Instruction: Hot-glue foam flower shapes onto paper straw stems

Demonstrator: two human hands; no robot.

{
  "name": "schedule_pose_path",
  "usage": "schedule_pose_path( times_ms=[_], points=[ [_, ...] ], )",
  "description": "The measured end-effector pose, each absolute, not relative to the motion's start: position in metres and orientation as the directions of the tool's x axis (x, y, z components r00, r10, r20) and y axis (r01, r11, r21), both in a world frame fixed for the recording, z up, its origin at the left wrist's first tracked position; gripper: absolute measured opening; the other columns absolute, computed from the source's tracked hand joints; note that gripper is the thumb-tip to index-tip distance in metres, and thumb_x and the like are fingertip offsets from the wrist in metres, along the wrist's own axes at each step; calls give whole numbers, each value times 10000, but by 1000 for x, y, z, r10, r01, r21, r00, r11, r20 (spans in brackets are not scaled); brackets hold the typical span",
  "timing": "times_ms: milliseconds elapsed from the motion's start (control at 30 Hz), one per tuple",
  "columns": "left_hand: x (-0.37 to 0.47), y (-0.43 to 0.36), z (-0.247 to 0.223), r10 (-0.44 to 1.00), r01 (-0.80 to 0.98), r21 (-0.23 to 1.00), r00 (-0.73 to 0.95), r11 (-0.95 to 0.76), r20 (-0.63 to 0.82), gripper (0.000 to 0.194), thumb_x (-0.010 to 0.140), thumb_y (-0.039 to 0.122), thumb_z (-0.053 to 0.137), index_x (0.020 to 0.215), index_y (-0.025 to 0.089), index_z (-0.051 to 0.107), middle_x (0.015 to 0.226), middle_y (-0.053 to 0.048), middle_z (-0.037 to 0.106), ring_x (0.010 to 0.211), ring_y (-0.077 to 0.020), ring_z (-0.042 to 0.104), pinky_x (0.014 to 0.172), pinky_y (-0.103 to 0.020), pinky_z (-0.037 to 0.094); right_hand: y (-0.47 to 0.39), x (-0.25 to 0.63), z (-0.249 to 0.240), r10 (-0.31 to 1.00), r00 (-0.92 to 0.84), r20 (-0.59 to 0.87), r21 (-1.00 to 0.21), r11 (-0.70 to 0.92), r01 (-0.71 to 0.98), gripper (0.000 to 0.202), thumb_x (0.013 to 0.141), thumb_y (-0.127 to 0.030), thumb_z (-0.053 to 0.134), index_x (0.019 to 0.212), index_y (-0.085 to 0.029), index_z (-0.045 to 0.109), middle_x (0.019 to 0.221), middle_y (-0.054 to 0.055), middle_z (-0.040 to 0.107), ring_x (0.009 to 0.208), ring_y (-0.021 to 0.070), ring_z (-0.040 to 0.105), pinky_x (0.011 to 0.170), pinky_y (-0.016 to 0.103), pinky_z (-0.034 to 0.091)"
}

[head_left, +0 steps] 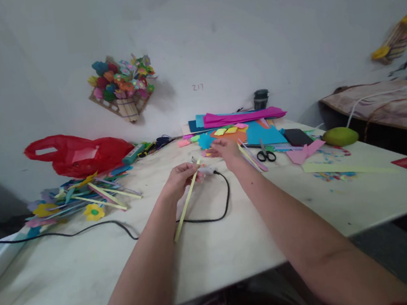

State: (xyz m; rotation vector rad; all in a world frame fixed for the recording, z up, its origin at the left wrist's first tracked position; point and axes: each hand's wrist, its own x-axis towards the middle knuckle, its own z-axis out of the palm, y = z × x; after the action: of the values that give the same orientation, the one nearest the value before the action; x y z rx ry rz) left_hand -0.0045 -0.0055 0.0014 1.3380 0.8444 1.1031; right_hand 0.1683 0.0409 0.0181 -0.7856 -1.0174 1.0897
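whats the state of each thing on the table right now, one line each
left hand: closed on the yellow paper strip
right hand: reaching over the small paper pieces, grip unclear
scissors: lying closed
red bag: lying slumped
black cord: looped loosely on the table

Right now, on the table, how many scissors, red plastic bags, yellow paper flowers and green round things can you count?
Scissors: 2, black scissors near the right hand and another pair at the back
Red plastic bag: 1
Yellow paper flowers: 2
Green round thing: 1
Total: 6
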Motion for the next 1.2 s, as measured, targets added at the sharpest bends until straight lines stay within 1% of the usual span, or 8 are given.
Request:
schedule_pose_path(
  times_ms=[100, 200, 333, 433, 600, 700, 900, 1200],
  points=[
    [-4, -4, 0, 962, -107, 987, 230, -124, 146, 290, 638, 368, 710, 748, 120, 607, 635, -49, 660, 462, -93, 549, 466, -205, 391, 41, 163, 16, 914, 125, 387, -883, 406, -234, 77, 657, -169, 633, 668, -174, 557, 605, -20, 630, 669, 166, 670, 604, 268, 540],
    [-3, -4, 1, 975, -96, 985, 159, -140, 154, 307, 617, 376, 717, 740, 120, 599, 608, -46, 651, 436, -89, 525, 439, -205, 368, 41, 160, 13, 846, 111, 522, -847, 530, -54, 37, 659, -180, 610, 695, -180, 603, 686, 7, 671, 739, 176, 668, 683, 300, 537],
    [-3, -4, 0, 975, -131, 977, 127, -166, 182, 337, 605, 378, 719, 792, 119, 613, 588, -40, 640, 432, -94, 515, 433, -217, 359, 40, 157, 7, 740, 47, 671, -739, 664, 114, 147, 665, -179, 595, 798, -191, 658, 830, 30, 698, 784, 175, 658, 761, 324, 525],
    [-3, -4, 0, 972, -160, 969, 116, -187, 206, 346, 600, 373, 723, 807, 115, 620, 578, -38, 634, 426, -99, 511, 427, -226, 348, 39, 156, 4, 681, -2, 733, -668, 720, 190, 208, 678, -168, 580, 852, -220, 680, 921, 21, 692, 838, 170, 644, 817, 324, 502],
    [-2, -4, 0, 975, -177, 966, 86, -188, 206, 342, 590, 359, 728, 807, 118, 621, 559, -30, 625, 415, -103, 503, 422, -233, 337, 37, 155, 6, 666, -60, 744, -625, 724, 291, 267, 671, -95, 543, 797, -271, 700, 954, -2, 687, 975, 178, 595, 930, 343, 431],
    [-2, -4, 0, 975, -184, 965, 83, -189, 206, 322, 589, 352, 727, 785, 121, 617, 549, -25, 618, 403, -100, 491, 421, -237, 333, 36, 154, 7, 665, -73, 743, -622, 726, 293, 244, 682, -102, 551, 765, -273, 704, 898, 2, 691, 931, 178, 601, 902, 333, 435],
    [-2, -3, -1, 971, -183, 962, 88, -205, 223, 288, 603, 320, 710, 783, 114, 617, 528, -19, 609, 389, -97, 477, 416, -237, 335, 39, 151, 6, 708, -38, 706, -668, 682, 297, 125, 677, -146, 610, 617, -230, 680, 661, -14, 648, 714, 153, 590, 738, 271, 444],
    [-1, -4, 0, 973, -172, 963, 74, -205, 220, 290, 586, 333, 708, 752, 116, 613, 506, -18, 602, 367, -95, 464, 395, -237, 328, 41, 148, 2, 712, -96, 696, -647, 679, 347, 113, 680, -152, 619, 611, -219, 677, 606, -27, 625, 635, 125, 561, 644, 225, 404]
  ],
)
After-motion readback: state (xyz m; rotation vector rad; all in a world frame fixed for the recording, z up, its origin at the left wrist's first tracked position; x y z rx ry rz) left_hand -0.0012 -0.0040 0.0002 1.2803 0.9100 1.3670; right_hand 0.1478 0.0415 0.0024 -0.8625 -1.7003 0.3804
